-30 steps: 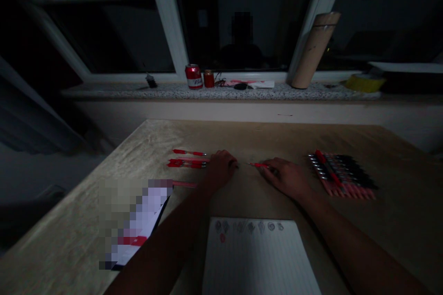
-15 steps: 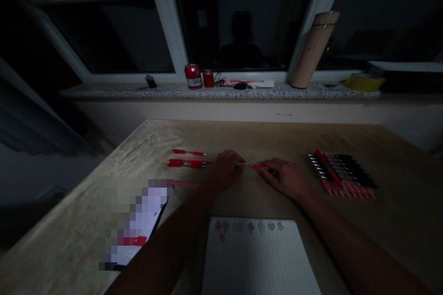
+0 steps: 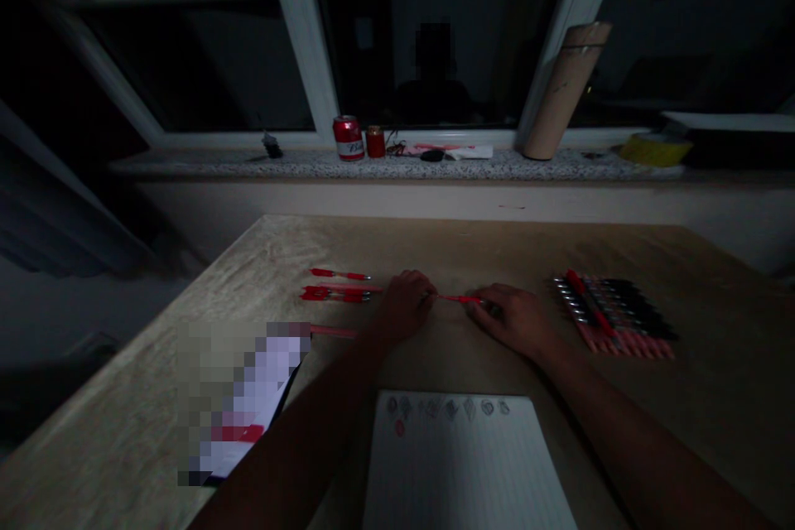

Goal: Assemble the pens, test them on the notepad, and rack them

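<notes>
Between my two hands, low over the table, lies a red pen (image 3: 467, 299) with a thin red refill (image 3: 445, 296) reaching out of its left end. My right hand (image 3: 513, 316) is closed on the pen's right part. The fingers of my left hand (image 3: 410, 298) are pinched round the refill's far end; a small dark or metallic bit shows at the fingertips, too dim to make out. Left of that hand lie several red pens (image 3: 335, 295), plus one more red pen (image 3: 340, 274) behind them. A pink strip (image 3: 334, 330) lies nearer me, partly hidden by my left forearm.
A lined notepad (image 3: 465, 464) with small drawings lies in front of me. At left is a blurred-out phone or tablet (image 3: 264, 397). Several pens (image 3: 614, 315) lie in a row at right, a red one across them. The windowsill (image 3: 298, 168) holds a red can (image 3: 349, 138) and a tall tube (image 3: 566, 91).
A thin red stretch now shows between my left fingers and the pen, where a pale, metallic piece showed before. My hands have barely moved.
</notes>
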A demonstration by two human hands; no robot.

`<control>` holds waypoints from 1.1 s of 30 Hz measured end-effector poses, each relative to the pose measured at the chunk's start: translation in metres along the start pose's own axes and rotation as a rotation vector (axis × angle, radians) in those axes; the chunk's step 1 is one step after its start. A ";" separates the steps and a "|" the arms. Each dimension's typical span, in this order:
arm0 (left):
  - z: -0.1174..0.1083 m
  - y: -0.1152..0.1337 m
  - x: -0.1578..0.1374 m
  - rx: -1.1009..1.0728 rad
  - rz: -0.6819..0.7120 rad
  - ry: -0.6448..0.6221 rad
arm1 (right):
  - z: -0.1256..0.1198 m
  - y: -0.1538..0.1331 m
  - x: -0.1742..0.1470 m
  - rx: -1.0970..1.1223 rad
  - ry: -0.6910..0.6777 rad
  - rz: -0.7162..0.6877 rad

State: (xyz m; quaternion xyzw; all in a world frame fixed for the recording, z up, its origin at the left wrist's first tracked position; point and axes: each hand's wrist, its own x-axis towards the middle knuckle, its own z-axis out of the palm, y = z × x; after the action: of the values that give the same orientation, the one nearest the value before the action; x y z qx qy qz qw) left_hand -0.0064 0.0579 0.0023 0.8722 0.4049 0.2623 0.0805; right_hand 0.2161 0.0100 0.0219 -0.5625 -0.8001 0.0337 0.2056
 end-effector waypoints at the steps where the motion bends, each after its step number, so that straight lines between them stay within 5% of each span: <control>1: 0.000 -0.001 0.000 0.005 -0.005 0.005 | 0.000 0.000 0.000 -0.012 0.002 0.007; 18: 0.002 -0.010 0.003 0.160 -0.196 0.031 | -0.007 0.006 -0.002 -0.252 -0.024 0.254; 33: 0.000 -0.003 0.002 0.204 -0.203 -0.019 | 0.000 0.004 -0.002 -0.128 -0.025 0.043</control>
State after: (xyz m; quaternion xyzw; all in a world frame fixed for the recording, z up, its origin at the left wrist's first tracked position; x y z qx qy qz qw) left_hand -0.0073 0.0609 0.0026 0.8329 0.5149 0.2018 0.0214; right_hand 0.2199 0.0096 0.0202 -0.5909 -0.7910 -0.0062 0.1585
